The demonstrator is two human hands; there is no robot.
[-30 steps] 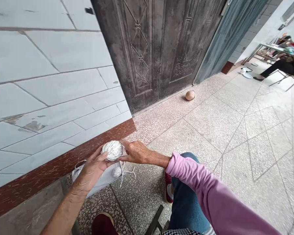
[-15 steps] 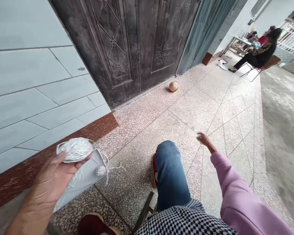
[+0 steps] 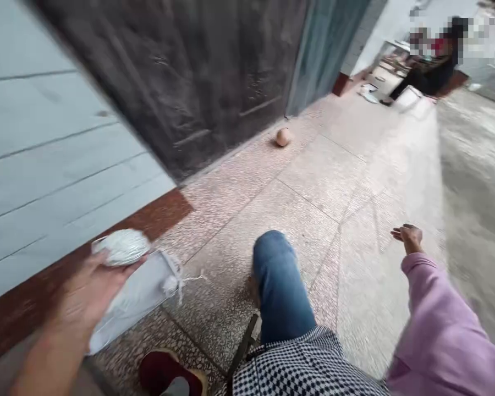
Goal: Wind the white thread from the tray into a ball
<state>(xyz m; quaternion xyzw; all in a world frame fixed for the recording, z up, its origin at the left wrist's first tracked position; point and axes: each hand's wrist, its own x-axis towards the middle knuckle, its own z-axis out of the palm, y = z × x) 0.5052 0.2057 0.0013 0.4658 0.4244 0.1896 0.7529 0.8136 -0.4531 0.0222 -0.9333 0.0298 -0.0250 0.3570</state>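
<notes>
Open floor (image 3: 313, 203) surrounds the right hand (image 3: 410, 235) in view, with room to pass leftward on the far side of the knee (image 3: 277, 267), which stands between it and the left hand (image 3: 99, 286). Farther off, a round tan ball (image 3: 283, 137) sits in the way near the door (image 3: 214, 82). The wall (image 3: 53, 143) closes off the far left, and the tray (image 3: 138, 297) crowds the left hand's right side.
</notes>
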